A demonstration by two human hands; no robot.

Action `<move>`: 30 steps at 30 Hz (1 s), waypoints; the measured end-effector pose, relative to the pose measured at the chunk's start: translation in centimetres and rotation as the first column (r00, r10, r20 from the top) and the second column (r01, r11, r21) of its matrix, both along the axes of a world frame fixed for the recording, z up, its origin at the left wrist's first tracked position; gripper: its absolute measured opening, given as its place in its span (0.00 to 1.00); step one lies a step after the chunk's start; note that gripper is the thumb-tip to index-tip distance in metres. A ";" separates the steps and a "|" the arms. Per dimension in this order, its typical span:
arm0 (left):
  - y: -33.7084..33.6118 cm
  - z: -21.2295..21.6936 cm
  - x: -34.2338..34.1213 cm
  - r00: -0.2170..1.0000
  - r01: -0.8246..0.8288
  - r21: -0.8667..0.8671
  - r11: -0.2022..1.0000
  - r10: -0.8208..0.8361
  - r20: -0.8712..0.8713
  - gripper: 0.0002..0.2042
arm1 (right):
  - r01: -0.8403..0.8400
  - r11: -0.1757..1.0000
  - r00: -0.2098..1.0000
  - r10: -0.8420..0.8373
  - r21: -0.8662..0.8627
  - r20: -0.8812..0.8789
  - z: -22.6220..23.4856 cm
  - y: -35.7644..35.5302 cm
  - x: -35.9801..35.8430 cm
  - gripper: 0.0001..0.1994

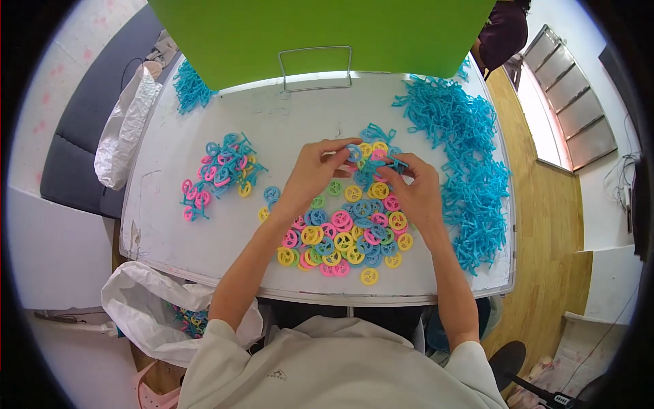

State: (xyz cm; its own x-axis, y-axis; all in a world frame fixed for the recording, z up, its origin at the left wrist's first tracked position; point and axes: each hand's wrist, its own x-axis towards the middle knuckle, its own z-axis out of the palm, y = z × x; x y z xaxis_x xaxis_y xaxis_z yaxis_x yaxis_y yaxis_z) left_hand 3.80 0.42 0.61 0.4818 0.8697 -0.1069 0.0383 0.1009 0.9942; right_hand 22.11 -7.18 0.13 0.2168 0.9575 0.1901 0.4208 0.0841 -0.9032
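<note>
Wheels [341, 219] lie spread on the counter [174, 228] before the person [340, 371]. Right of these runs a long heap of clips [475, 177]; left sits a mixed pile [221, 163] of both. Behind stands a board [327, 31], another clip heap [191, 87] at its left end. Below the counter's near-left edge, a sack [136, 303] holds parts [192, 322].

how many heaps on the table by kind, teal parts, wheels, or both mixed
Teal heaps: 2, one along the right and one far left
Wheel heap: 1
Mixed heap: 1
Total: 4
</note>
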 end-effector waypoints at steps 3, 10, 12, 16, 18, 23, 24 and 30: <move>-1.1 0.1 -0.4 0.998 -0.005 -0.040 0.999 0.008 0.068 0.11 | -0.038 0.999 0.998 0.036 -0.035 -0.049 0.3 -0.1 -0.5 0.09; -1.8 0.2 -0.4 0.990 0.002 -0.235 0.972 0.032 0.139 0.09 | -0.082 0.994 0.988 0.072 -0.068 -0.136 -0.7 0.2 -0.2 0.08; -1.7 -0.5 -0.5 0.982 0.040 -0.272 0.961 0.012 0.186 0.08 | -0.086 0.994 0.988 0.076 -0.072 -0.135 -0.4 0.2 -0.5 0.08; -2.0 -0.6 0.0 0.981 0.024 -0.311 0.950 0.037 0.190 0.05 | -0.067 0.998 0.996 0.068 0.004 -0.051 -0.1 0.0 -1.0 0.06; -2.0 -1.2 0.2 0.977 0.004 -0.304 0.953 0.060 0.203 0.05 | -0.058 0.998 0.995 0.056 -0.013 -0.080 -0.1 -0.1 -1.4 0.06; -2.1 -2.0 0.1 0.960 -0.025 -0.291 0.956 0.104 0.259 0.03 | -0.078 0.997 0.981 0.074 -0.014 -0.178 -0.6 0.0 -1.3 0.06; -2.1 -1.8 0.1 0.957 -0.022 -0.339 0.940 0.118 0.265 0.03 | -0.089 0.994 0.981 0.075 -0.071 -0.177 -0.3 0.0 -1.1 0.06; -2.0 -1.3 0.0 0.949 -0.011 -0.499 0.867 0.166 0.269 0.02 | -0.106 0.991 0.984 0.094 -0.079 -0.150 0.1 -0.1 -0.7 0.06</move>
